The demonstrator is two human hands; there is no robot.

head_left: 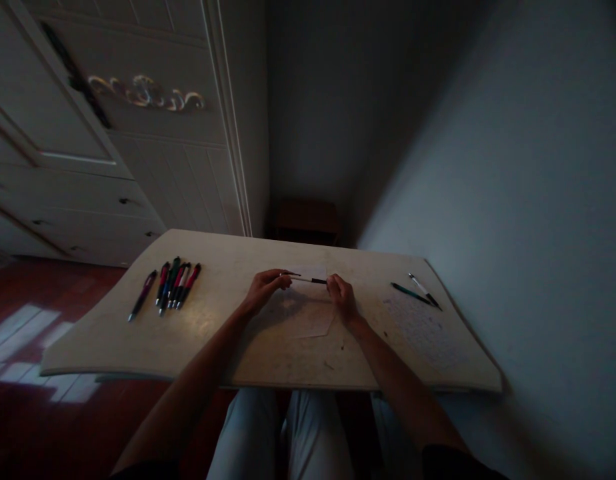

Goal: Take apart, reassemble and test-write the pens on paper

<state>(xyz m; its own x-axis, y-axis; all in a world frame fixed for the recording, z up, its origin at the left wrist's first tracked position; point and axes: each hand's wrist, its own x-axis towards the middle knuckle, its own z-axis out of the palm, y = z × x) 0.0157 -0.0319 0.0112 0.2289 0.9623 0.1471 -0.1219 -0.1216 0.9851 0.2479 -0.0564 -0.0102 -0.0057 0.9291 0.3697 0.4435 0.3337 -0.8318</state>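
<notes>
Over the middle of the table, a pen (pixel 308 280) with a white barrel and a dark section is stretched level between my two hands. My left hand (pixel 266 287) is closed on its white end, where a thin dark piece also shows at the fingertips; I cannot make out what that is. Closed on the dark end is my right hand (pixel 342 295), whose fingers hide the tip. A sheet of paper (pixel 315 323) lies flat on the table under the hands.
Several pens (pixel 175 287) lie grouped on the left of the table (pixel 213 353). To the right rest a green pen (pixel 411 292), a white and black pen (pixel 424 290) and a written sheet (pixel 425 333). A cabinet (pixel 188 167) stands left, a wall (pixel 528 200) right.
</notes>
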